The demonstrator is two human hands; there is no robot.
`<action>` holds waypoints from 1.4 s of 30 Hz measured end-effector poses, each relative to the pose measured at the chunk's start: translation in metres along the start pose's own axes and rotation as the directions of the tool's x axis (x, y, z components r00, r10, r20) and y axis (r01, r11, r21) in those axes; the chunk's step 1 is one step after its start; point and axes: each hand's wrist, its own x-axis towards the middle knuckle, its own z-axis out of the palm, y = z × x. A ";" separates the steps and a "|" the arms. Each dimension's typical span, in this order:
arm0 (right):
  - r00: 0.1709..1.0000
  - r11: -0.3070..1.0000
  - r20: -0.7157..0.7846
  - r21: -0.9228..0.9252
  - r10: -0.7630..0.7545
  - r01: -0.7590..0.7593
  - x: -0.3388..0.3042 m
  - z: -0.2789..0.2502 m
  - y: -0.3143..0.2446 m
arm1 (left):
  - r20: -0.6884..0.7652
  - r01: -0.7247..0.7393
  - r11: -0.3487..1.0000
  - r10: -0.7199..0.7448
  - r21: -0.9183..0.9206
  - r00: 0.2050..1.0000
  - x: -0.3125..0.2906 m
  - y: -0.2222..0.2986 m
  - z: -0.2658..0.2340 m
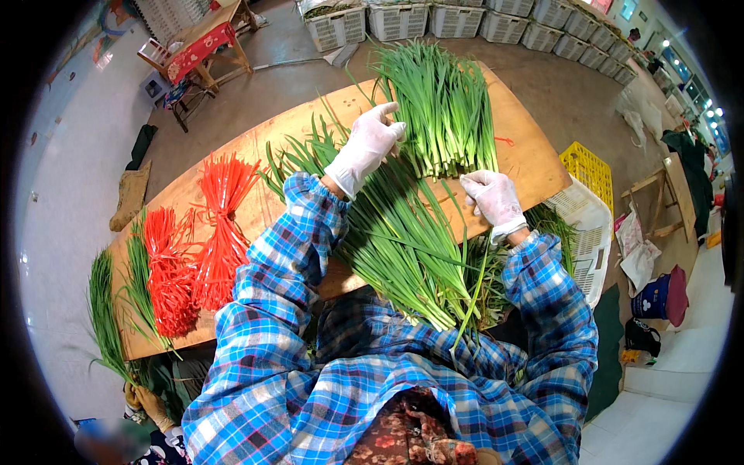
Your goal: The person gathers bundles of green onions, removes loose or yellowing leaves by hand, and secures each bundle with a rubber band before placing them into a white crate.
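My left hand [364, 147], in a whitish glove, is over the board beside the left edge of a thick bunch of garlic chives [442, 101]. Its fingers are drawn together; anything between them is too small to make out. By the bunch's pale cut stem ends, my right hand [494, 201], gloved too, has its fingers curled in, and whatever it pinches is hidden. A looser pile of garlic chives [403, 240] slants from under my left forearm to my lap. A single long stalk hangs across its right side.
Two bundles of red ties [219, 232] lie left on the wooden board [535, 155]. A white crate [593, 232] and a yellow crate [587, 172] stand to the right. Crates [399, 22] line the back. At lower left another person's gloved hands [149, 404] are by more chives [103, 310].
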 end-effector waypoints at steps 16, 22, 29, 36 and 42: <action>0.968 0.917 0.060 0.312 0.244 -0.251 -0.108 -0.016 0.093 | 0.477 0.576 0.817 -0.496 -0.027 0.726 -0.240 -0.066 -0.021; 0.982 0.921 0.132 0.348 0.137 -0.175 -0.110 0.028 0.081 | 0.452 0.603 0.535 -0.400 -0.591 0.797 -0.217 -0.067 0.042; 0.922 0.863 -0.129 0.418 0.365 -0.284 -0.135 0.002 0.126 | 0.400 0.516 0.381 -0.345 -0.768 0.849 -0.222 -0.078 0.050; 0.964 0.920 -0.189 -0.309 0.189 -0.241 -0.151 -0.015 0.149 | 0.406 0.515 0.366 -0.336 -0.775 0.850 -0.232 -0.088 0.035; 0.965 0.996 0.263 0.084 0.009 -0.032 -0.141 0.030 0.085 | 0.422 0.481 0.147 -0.307 -0.864 0.853 -0.224 -0.077 0.043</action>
